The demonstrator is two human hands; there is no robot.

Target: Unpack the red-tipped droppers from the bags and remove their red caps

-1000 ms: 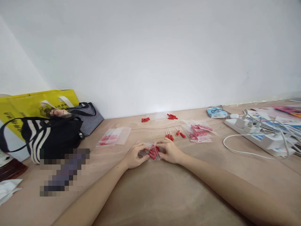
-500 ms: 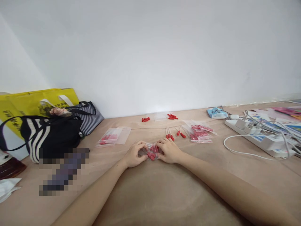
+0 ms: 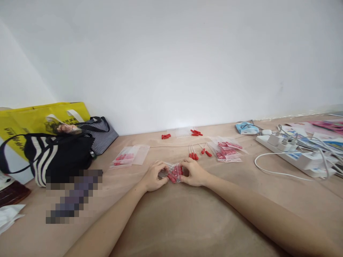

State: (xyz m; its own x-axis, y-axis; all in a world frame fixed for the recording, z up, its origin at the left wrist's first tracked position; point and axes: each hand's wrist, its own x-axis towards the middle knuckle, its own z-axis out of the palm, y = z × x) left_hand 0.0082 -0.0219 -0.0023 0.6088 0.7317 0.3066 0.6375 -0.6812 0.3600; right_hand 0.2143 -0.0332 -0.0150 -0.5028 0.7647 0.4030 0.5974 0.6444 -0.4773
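Note:
Between my two hands, low over the table, is a small clear zip bag (image 3: 179, 172) with several red-bulbed droppers (image 3: 172, 177) at it. The red bulbs point right, and some show through the plastic; I cannot tell how far in each one is. Curled fingers of my left hand (image 3: 155, 177) close around the clear tube ends. My right hand (image 3: 196, 172) pinches the right edge of the bag between thumb and fingers. Just beyond the right hand lie loose red-bulbed droppers (image 3: 193, 153), with two more droppers (image 3: 206, 151) beside them.
Filled zip bags (image 3: 227, 151) are piled at right, flat zip bags (image 3: 130, 156) at left. Small red bulbs (image 3: 166, 136) and more droppers (image 3: 197, 132) lie near the wall. A power strip (image 3: 294, 157) with cables and a blue mask (image 3: 247, 128) sit right; a black bag (image 3: 64, 153) stands left.
My right fingers have drawn back slightly to the right, so more of the bag and red bulbs shows. The left hand stays nearly in place.

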